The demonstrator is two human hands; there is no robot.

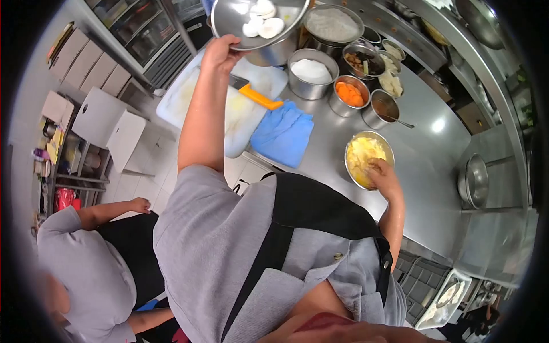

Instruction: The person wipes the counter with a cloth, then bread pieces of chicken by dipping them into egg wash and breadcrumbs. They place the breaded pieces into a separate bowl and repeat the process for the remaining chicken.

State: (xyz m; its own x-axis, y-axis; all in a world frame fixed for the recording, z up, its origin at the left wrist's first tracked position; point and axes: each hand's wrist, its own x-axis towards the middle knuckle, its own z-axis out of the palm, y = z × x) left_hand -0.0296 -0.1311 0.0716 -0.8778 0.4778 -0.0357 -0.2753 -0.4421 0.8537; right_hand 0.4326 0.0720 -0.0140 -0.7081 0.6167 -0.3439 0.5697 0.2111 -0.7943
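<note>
My left hand [222, 54] grips the rim of a wide metal bowl [231, 31], fingers closed on its edge. In that bowl lie several white pieces [270, 27] that look like boiled egg whites. My right hand [384, 177] is down in a smaller metal bowl [390, 150], its fingers curled into yellow mashed food [363, 153]; the fingertips are partly hidden. Below my left hand, a knife with an orange handle [260, 97] rests on a white cutting board [237, 123]. A blue cloth [284, 132] lies between the board and the yellow bowl.
Metal containers stand along the counter's back: white powder [310, 71], orange pieces [350, 94], brown liquid with a spoon [384, 108], and a sieve-like pan of white powder [333, 26]. A co-worker [97, 257] stands at left. A white chair [114, 128] is behind the board.
</note>
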